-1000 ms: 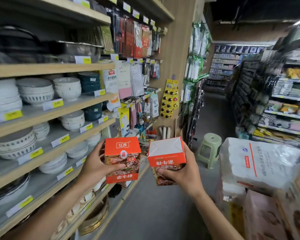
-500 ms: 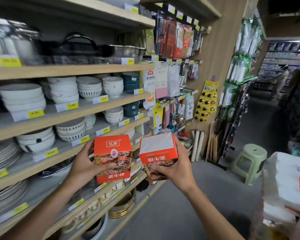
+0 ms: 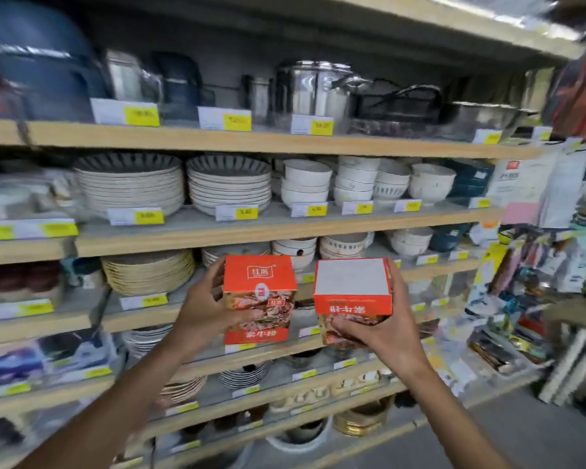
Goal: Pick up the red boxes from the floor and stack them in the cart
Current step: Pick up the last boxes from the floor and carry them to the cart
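Note:
I hold two red boxes at chest height in front of a store shelf. My left hand [image 3: 202, 316] grips the left red box [image 3: 259, 296], which is upright with its printed front toward me. The right red box [image 3: 352, 292] is upside down, its white bottom panel facing up, and my right hand [image 3: 384, 328] clasps it from below and the right side. The two boxes sit side by side with a small gap between them. No cart is in view.
Wooden shelves [image 3: 251, 228] fill the view, loaded with stacked plates [image 3: 129, 184], bowls [image 3: 356, 181] and metal pots [image 3: 312, 86]. Hanging packaged goods [image 3: 555, 265] crowd the right. Grey floor [image 3: 487, 434] shows at the bottom right.
The view has swung left, away from the aisle, stool and white bags, to face the shelves squarely. Both hands still hold the boxes in the same pose.

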The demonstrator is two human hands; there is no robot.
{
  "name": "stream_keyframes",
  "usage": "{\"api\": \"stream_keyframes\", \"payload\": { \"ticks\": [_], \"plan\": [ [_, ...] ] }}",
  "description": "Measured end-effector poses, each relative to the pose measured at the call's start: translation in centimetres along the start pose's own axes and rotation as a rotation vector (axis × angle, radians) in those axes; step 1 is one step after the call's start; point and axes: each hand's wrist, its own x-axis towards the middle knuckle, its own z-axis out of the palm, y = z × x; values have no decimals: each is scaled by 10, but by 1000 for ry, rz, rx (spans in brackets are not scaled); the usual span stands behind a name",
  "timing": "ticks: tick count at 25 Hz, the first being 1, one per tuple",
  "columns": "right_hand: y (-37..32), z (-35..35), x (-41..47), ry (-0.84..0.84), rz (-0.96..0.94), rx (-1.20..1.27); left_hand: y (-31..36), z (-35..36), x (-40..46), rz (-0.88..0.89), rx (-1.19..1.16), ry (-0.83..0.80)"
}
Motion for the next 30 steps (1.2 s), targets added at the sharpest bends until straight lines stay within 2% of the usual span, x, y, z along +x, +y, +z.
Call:
{"api": "stream_keyframes", "payload": {
  "ticks": [8, 13, 16, 22, 27, 30],
  "plan": [
    [-31, 219, 22, -330, -129, 196, -36, -184, -76, -83, 165, 408],
    [-58, 339, 21, -550, -218, 378, -41, -259, -145, -164, 302, 660],
    [-79, 404, 18, -737, -235, 503, -38, -296, -182, -227, 345, 851],
    [-121, 506, -4, -1036, -256, 706, -11, -322, -247, -332, 450, 1174],
    [-153, 555, -44, -1272, -122, 843, -11, -316, -306, -408, 516, 1398],
    [-163, 593, -73, -1345, -214, 833, -12, -313, -339, -422, 519, 1511]
  ]
}}
